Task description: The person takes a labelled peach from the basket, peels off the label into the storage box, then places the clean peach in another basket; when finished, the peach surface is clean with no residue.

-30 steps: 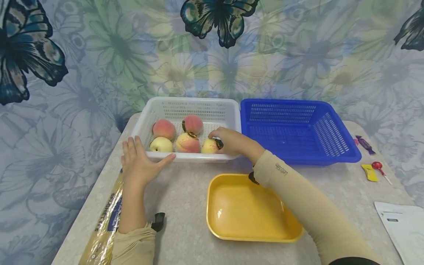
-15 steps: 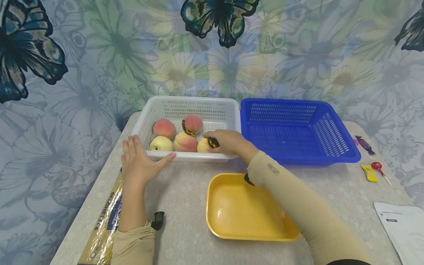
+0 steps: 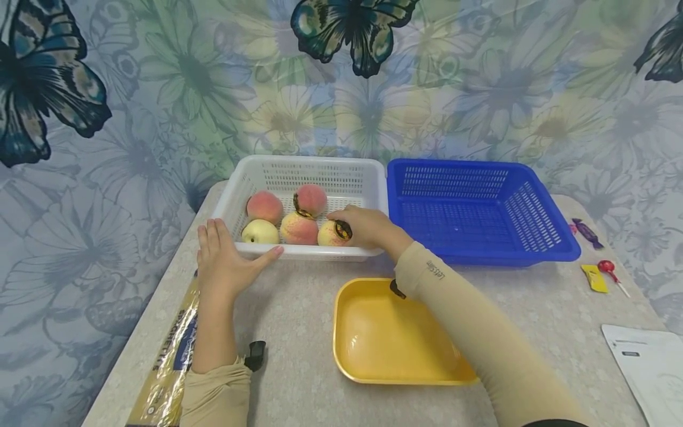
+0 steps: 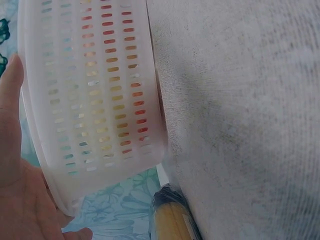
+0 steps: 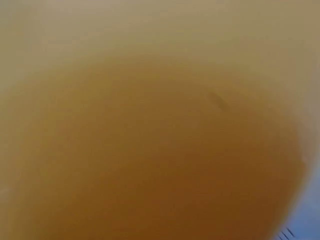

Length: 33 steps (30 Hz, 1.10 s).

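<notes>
My right hand (image 3: 365, 228) is inside the white basket (image 3: 306, 254), with its fingers on a yellow-pink peach (image 3: 332, 233) near the front wall. That peach bears a dark, gold-edged piece. Left of it sit a pink-yellow peach (image 3: 299, 229), a pale yellow fruit (image 3: 259, 232) and two pinker peaches at the back, one of them a round peach (image 3: 265, 207). Straight-fingered, my left hand (image 3: 226, 261) rests against the basket's front left corner, thumb along the rim. The left wrist view shows the slotted basket wall (image 4: 95, 100) beside that hand. Only a blurred yellow surface fills the right wrist view.
A blue basket (image 3: 482, 256) adjoins the white one on the right. Under my right forearm lies a yellow tray (image 3: 395, 338). Wrapped candies, a red lollipop (image 3: 606, 266) and a paper sheet (image 3: 645, 362) lie at right; a gold package (image 3: 160, 379) lies at left.
My right hand has shifted slightly left with the peach, closer to the neighbouring peach, then nearly stopped. My left hand has stayed in place.
</notes>
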Each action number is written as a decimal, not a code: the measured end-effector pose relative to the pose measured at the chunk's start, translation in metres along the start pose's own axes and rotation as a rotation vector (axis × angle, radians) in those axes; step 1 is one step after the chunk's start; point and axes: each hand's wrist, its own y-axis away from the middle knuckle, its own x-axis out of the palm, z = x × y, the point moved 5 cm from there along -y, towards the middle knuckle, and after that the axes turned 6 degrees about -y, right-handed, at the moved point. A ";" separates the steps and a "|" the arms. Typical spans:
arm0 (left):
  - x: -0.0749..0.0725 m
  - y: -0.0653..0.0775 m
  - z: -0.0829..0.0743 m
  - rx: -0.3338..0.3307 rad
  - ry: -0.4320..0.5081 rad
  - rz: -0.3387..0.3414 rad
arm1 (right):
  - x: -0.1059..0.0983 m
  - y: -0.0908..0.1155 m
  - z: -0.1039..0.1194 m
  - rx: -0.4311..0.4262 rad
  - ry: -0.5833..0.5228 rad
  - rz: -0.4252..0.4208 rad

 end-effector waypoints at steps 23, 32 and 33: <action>-0.001 0.002 -0.002 0.003 -0.011 0.019 | -0.009 0.012 -0.005 -0.048 -0.326 -0.261; -0.001 0.002 -0.003 0.002 -0.009 0.022 | -0.027 0.025 -0.003 -0.149 -0.429 -0.456; -0.001 0.002 -0.003 0.004 -0.010 0.021 | -0.030 0.028 -0.002 -0.164 -0.427 -0.475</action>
